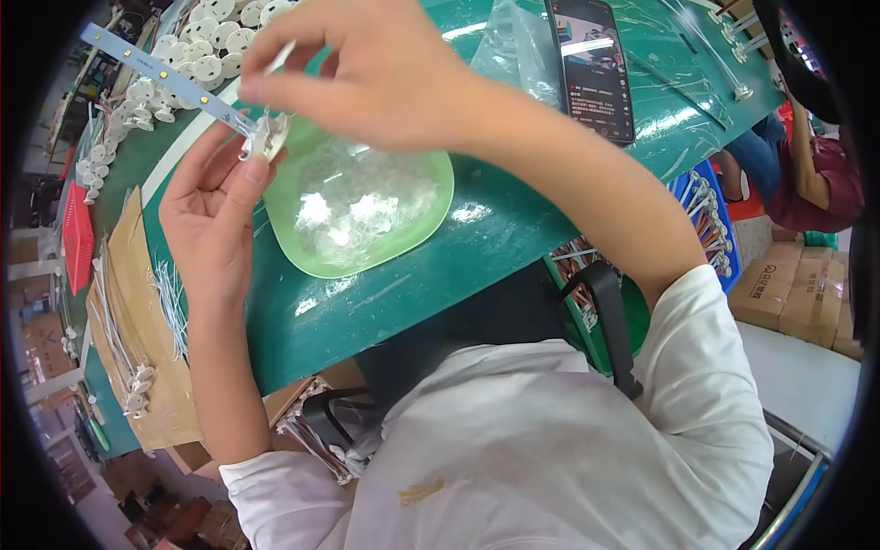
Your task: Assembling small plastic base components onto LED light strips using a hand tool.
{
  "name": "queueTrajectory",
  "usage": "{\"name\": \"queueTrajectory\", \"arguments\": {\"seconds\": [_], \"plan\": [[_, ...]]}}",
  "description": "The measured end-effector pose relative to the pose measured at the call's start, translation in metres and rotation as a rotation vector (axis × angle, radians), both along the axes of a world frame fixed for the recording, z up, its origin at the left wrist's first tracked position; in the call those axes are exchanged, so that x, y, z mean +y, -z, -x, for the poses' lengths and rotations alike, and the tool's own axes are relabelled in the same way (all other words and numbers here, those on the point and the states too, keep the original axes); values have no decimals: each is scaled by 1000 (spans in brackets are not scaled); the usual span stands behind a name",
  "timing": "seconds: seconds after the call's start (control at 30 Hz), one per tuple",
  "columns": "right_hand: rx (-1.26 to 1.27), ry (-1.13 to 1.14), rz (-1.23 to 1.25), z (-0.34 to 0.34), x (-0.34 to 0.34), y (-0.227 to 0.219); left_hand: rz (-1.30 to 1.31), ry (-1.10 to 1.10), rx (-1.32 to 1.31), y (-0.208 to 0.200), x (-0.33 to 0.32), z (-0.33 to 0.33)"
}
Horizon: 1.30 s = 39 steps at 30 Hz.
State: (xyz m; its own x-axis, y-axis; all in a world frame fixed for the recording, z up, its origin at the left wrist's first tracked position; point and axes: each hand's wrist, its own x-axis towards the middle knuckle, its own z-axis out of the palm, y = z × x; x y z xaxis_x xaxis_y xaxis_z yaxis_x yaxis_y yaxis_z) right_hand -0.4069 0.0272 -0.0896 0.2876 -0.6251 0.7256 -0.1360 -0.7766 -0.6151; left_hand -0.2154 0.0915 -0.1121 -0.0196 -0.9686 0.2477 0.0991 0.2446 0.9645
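Note:
My left hand (215, 192) grips a round white plastic base (271, 136) between thumb and fingers. From that base an LED light strip (165, 73) with small yellow chips sticks out toward the upper left. Just above the base, my right hand (367, 78) is closed in a pinch, and a small thin whitish piece (282, 57) shows at its fingertips. Whether that piece touches the base, I cannot tell. Under both hands stands a light green bowl (446, 197) holding many small clear plastic pieces (353, 220).
Many white round bases (206, 37) crowd the far left of the green table (495, 215). A phone (594, 73) lies beside a clear plastic bag (518, 55). Cardboard (156, 321) carries wired parts at left. A blue crate (724, 229) and another person (825, 179) are at right.

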Motion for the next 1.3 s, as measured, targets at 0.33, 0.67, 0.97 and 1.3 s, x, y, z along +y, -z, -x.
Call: {"name": "queueTrajectory", "arguments": {"seconds": [0.33,0.67,0.97,1.3], "plan": [[72,-224,-306,-1,12,5,-27,95,-51,-4,2,0],[113,-224,-352,-6,10,9,-58,-27,-78,-5,4,0],[95,-213,-418,-3,9,12,-53,74,14,-6,2,2],[184,-62,-128,-8,18,11,161,-71,-451,-2,11,5]]}}
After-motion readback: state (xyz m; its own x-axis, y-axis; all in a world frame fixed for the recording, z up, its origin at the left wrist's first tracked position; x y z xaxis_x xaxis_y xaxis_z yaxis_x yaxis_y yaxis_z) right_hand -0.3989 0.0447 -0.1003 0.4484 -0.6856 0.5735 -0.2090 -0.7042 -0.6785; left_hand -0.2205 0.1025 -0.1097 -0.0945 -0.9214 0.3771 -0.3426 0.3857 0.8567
